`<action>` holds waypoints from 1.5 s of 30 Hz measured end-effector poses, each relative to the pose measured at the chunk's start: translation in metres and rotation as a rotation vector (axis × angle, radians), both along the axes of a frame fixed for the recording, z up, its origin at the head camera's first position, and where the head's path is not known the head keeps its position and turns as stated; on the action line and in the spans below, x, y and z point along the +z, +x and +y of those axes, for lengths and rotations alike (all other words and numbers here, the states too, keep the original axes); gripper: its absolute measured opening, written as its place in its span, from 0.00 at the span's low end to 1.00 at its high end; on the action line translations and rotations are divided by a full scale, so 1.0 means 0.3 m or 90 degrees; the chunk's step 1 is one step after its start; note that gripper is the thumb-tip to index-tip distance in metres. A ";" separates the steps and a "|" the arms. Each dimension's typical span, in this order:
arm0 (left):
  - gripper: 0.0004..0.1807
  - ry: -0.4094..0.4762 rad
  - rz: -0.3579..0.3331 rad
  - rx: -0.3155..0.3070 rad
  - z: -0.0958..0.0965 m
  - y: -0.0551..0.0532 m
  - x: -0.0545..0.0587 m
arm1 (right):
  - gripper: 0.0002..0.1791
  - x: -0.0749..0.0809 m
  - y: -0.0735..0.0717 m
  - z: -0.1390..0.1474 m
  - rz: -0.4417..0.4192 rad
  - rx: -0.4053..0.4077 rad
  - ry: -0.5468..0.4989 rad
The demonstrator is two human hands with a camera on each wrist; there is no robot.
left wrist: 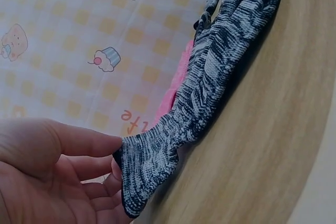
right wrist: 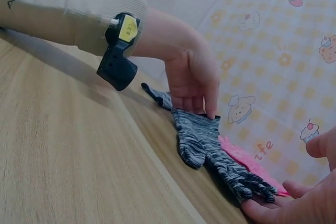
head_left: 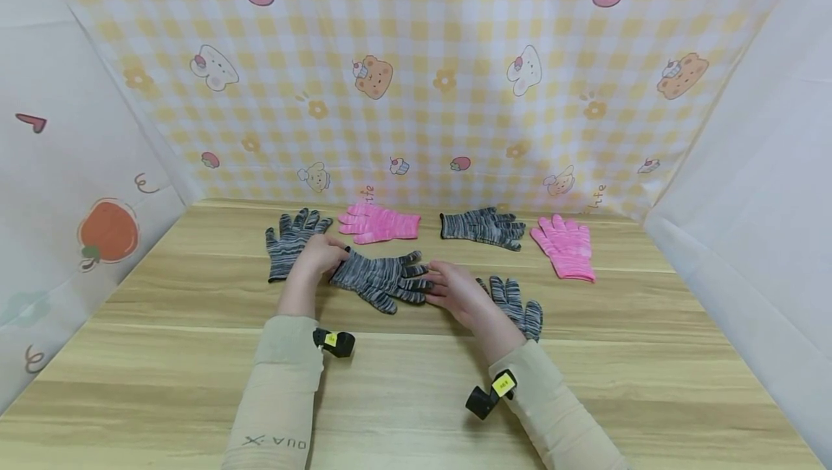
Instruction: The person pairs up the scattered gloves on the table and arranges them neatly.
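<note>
A black-and-white knit glove [head_left: 377,275] lies between the two hands, its cuff to the left and its fingers to the right. My left hand [head_left: 318,257] pinches the cuff, which is lifted off the table in the left wrist view, where the glove [left wrist: 210,72] stretches away from the thumb and fingers. At the other end, my right hand [head_left: 458,293] is at the glove's fingertips. In the right wrist view the right hand [right wrist: 302,195] has its thumb apart from its fingers, and the fingers touch the glove's tips.
Behind lie a grey knit glove [head_left: 286,250], a pink glove [head_left: 383,224], another grey glove [head_left: 481,227] and a second pink one [head_left: 568,250]. Under the right forearm, a further grey glove [head_left: 516,304] is partly hidden. A patterned cloth [head_left: 416,116] hangs behind the wooden table [head_left: 403,398].
</note>
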State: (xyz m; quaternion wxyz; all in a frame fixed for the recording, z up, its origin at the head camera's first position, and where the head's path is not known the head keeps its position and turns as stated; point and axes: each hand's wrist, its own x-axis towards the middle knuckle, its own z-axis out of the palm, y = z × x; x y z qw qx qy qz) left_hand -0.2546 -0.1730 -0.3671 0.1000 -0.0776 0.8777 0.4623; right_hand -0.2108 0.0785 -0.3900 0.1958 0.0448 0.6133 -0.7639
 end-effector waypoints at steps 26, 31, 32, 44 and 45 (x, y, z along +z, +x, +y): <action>0.21 0.072 -0.023 -0.025 -0.010 -0.005 -0.017 | 0.28 -0.014 0.000 0.002 0.006 0.029 0.001; 0.21 0.093 -0.021 -0.023 -0.011 -0.006 -0.026 | 0.29 -0.016 0.001 0.003 0.005 0.035 0.004; 0.21 0.096 -0.021 -0.023 -0.012 -0.007 -0.028 | 0.29 -0.015 0.002 0.003 0.004 0.035 0.005; 0.14 0.132 -0.027 -0.010 -0.023 -0.020 -0.025 | 0.28 -0.001 0.006 0.007 0.003 0.036 0.010; 0.14 0.139 -0.031 -0.006 -0.022 -0.020 -0.022 | 0.28 0.001 0.006 0.007 0.007 0.034 0.009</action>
